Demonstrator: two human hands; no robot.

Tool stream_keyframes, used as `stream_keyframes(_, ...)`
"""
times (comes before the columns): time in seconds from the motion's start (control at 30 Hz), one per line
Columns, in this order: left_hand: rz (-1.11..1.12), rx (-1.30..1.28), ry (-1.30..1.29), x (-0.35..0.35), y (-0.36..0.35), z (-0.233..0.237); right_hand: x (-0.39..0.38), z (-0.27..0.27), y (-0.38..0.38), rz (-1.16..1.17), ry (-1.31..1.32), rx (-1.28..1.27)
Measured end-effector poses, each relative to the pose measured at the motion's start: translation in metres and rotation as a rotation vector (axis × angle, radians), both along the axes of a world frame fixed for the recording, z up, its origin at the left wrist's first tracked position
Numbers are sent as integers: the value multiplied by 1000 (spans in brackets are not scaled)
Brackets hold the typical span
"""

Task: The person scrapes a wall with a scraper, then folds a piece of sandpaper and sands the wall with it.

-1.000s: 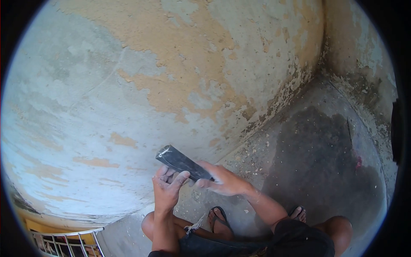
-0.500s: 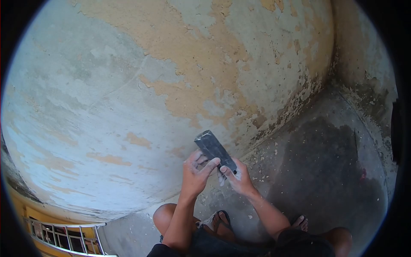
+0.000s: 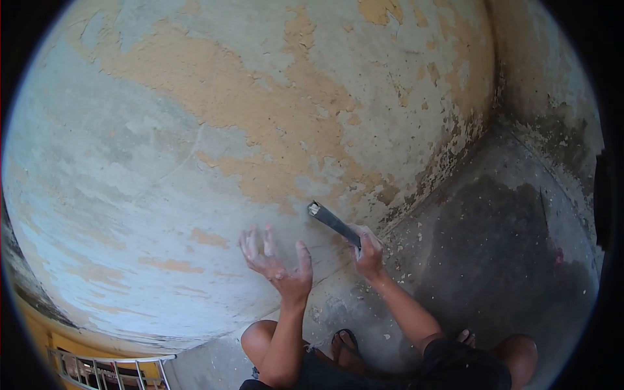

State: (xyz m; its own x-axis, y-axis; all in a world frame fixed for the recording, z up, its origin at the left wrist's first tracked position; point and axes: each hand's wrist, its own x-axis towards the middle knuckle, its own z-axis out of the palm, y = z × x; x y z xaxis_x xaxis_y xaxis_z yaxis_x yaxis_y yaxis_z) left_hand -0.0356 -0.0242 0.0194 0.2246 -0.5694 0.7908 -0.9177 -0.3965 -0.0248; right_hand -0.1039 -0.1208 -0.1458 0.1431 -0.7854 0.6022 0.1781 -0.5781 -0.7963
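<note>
My right hand (image 3: 369,252) grips one end of a dark grey sanding block (image 3: 333,223), a long bar that looks wrapped in sandpaper. Its narrow side faces me, and the far end, pale and worn, points up and left in front of the wall (image 3: 273,130). My left hand (image 3: 278,265) is open beside it, fingers spread and holding nothing, with white dust on the fingertips and thumb. Dust whitens my right fingers as well. Behind both hands, the wall has pale patches and peeling tan paint.
A metal ladder (image 3: 110,359) lies at the lower left. The concrete floor (image 3: 364,312) carries a large dark stain (image 3: 494,247) and scattered paint flakes. To the right, a second wall (image 3: 552,84) meets the first in a corner. My sandalled foot (image 3: 346,348) is below my hands.
My left hand has let go of the sanding block and moved left, opening its fingers. The block, now in my right hand alone, has turned from its broad face to its narrow side.
</note>
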Motion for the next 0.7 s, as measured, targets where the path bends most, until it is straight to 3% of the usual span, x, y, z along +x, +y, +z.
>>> stream_keyframes(0.17,90,52,-45,42,13,-25,12,-17,6,-84,83,1)
stream_keyframes(0.37,212,259,-48,55,24,-30,28,37,-16,-131,-23,2)
stream_keyframes(0.5,210,264,-108,64,23,-35,26,-12,-5,-236,59,-20)
stream_keyframes(0.57,214,260,-132,67,22,-38,26,-33,-2,-155,4,-30)
stream_keyframes(0.7,236,295,-129,69,22,-39,21,25,-11,-180,50,-60)
